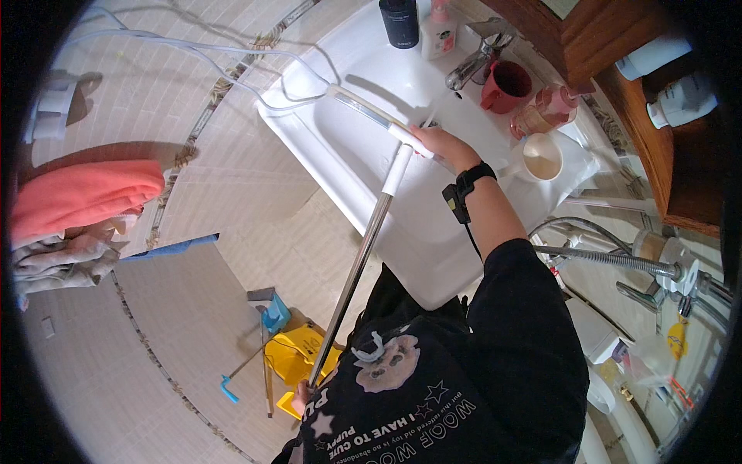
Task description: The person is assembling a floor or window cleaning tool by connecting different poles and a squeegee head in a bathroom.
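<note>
A long-handled squeegee (363, 220) with a silver pole and a white T-shaped head slants across the white sink (433, 271). My right hand (448, 147), with a black band on its wrist, is closed round the near end of the squeegee's head over the basin. Farther down, my left hand (301, 396) grips the lower end of the pole beside my black shirt; its fingers are only partly visible. A thin stream of water falls from the chrome faucet (468, 71) towards the drain, close to my right hand.
On the sink's right stand a red mug (506, 86), a pink bottle (541, 112) and a white cup (541, 158). A black bottle (399, 23) and a pump bottle (440, 35) stand at the back. A yellow dustpan (292, 354) lies on the floor. Coral towels (85, 193) hang left.
</note>
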### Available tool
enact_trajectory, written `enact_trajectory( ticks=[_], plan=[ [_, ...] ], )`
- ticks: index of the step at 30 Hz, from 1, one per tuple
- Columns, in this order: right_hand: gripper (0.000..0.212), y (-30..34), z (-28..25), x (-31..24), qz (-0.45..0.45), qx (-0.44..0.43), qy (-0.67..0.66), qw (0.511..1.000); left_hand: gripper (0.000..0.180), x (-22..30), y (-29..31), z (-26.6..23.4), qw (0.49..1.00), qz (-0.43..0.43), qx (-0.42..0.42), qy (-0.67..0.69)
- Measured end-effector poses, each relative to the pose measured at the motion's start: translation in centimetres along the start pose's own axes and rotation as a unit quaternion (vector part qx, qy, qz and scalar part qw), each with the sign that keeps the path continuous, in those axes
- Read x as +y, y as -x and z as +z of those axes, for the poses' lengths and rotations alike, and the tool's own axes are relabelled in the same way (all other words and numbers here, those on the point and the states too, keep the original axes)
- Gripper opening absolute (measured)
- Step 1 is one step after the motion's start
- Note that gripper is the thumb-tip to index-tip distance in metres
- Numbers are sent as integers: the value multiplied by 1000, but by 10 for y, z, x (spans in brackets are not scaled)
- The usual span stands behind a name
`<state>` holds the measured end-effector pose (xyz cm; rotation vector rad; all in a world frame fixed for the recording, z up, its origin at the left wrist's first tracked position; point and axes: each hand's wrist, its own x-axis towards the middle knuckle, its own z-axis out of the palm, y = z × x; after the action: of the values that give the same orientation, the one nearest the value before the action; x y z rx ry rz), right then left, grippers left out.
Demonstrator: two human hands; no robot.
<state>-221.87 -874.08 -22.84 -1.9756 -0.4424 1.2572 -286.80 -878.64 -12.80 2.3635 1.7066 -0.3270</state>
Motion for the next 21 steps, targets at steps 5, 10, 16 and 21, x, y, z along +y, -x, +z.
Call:
enact_trajectory(
  ticks=[5, 10, 16, 21],
  plan=[
    [45, -34, -8, 33, -110, 13, 32, 993, 24, -20, -24, 2, 995, 86, -48, -13],
    [36, -20, -14, 14, -133, 29, -8, 991, 20, 4, -43, -14, 994, 101, 6, -36],
    [34, -13, -2, -7, -99, 134, -261, 951, 21, 18, -45, -16, 994, 109, -13, -12],
    [41, -32, -2, -6, -48, 108, -33, 992, 24, 3, -39, 2, 996, 59, -57, 28]
  ],
)
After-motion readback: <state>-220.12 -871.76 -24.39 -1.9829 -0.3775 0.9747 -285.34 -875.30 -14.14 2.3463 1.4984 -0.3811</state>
